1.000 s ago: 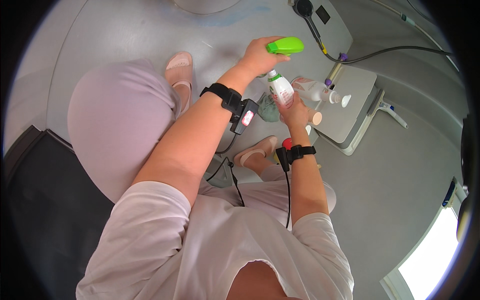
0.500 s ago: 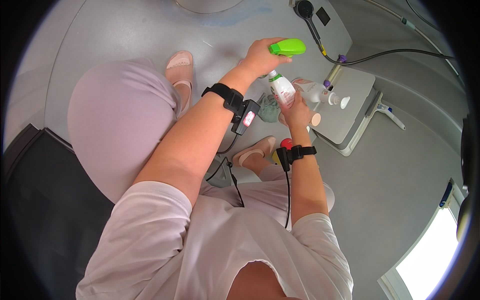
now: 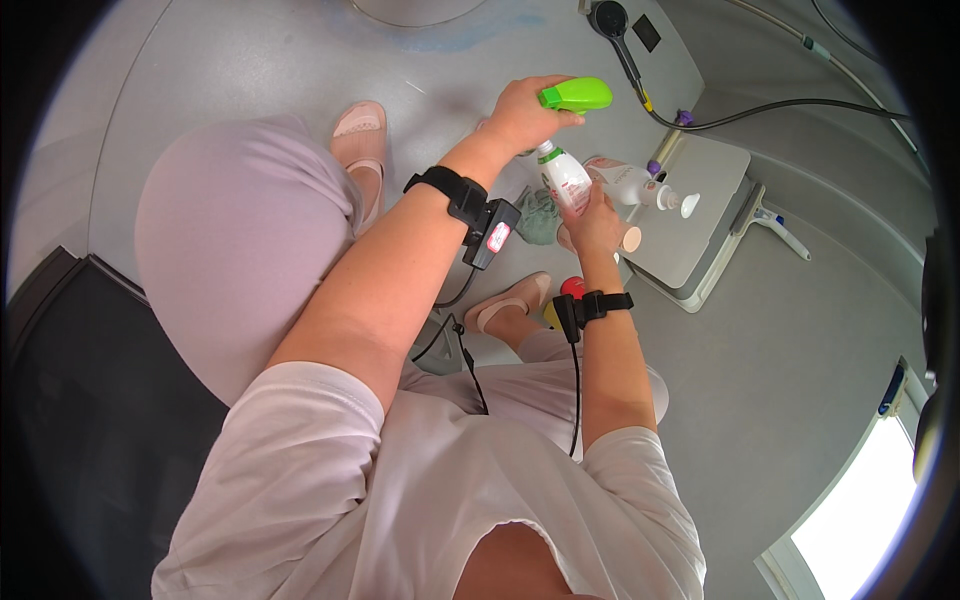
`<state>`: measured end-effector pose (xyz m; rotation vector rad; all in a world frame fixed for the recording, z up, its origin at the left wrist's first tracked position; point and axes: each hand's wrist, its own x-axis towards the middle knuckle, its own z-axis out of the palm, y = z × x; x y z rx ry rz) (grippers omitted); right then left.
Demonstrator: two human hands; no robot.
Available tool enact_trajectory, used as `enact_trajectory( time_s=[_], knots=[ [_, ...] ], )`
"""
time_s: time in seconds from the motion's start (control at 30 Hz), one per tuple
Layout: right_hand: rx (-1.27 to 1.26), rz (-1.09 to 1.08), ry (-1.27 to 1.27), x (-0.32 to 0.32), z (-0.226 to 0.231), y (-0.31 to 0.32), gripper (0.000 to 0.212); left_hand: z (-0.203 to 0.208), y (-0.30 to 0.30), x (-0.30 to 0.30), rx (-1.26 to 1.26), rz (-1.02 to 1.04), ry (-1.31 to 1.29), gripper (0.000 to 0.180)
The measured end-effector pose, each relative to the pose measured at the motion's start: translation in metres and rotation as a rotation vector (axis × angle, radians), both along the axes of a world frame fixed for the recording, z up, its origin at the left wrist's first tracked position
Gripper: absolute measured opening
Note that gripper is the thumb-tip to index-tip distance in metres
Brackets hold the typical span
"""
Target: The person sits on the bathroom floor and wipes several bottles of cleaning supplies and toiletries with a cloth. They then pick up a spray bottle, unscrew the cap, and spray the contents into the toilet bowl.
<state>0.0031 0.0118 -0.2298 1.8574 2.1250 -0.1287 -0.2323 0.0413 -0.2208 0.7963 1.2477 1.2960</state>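
in the upper centre of the frame, the left hand curls round a green spray head; just below, the right hand wraps a white bottle, probably to steady it. whether the two join is hidden.

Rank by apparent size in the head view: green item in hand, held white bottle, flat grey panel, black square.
1. Flat grey panel
2. Green item and white bottle: too alike to rank; the right hand partly covers the bottle
3. Black square
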Motion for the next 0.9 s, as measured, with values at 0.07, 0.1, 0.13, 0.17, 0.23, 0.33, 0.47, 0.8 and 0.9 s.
enact_trajectory(
  time_s=[0.07, 0.1, 0.13, 0.17, 0.23, 0.33, 0.47, 0.8, 0.9],
  knots=[
    [0.001, -0.001, -0.008, 0.002, -0.002, 0.0, 0.073, 0.0, 0.0, 0.0, -0.013, -0.004, -0.008, 0.047],
    [0.002, -0.001, -0.004, 0.002, -0.002, 0.0, 0.073, 0.0, 0.0, 0.0, -0.009, -0.004, -0.005, 0.047],
    [0.001, -0.006, -0.008, 0.002, -0.002, 0.0, 0.072, 0.0, 0.0, 0.0, -0.007, -0.004, -0.007, 0.048],
    [-0.001, -0.01, -0.012, 0.001, -0.001, 0.0, 0.072, 0.0, 0.0, 0.0, -0.016, -0.008, -0.013, 0.048],
    [-0.002, -0.011, -0.022, -0.002, 0.002, 0.0, 0.072, 0.0, 0.0, 0.0, -0.003, -0.006, -0.017, 0.048],
    [-0.02, -0.03, -0.034, -0.007, 0.006, -0.001, 0.065, 0.001, 0.0, 0.0, 0.003, 0.0, -0.007, 0.048],
    [-0.015, -0.032, -0.036, -0.01, 0.008, -0.001, 0.062, 0.001, 0.0, 0.0, 0.016, -0.008, 0.025, 0.048],
    [0.001, 0.019, -0.031, 0.001, 0.0, 0.001, 0.072, 0.0, 0.0, -0.001, -0.001, -0.006, 0.022, 0.049],
    [0.003, 0.016, -0.036, 0.002, -0.001, 0.001, 0.071, 0.0, 0.0, -0.001, -0.001, 0.003, 0.024, 0.049]
  ],
)
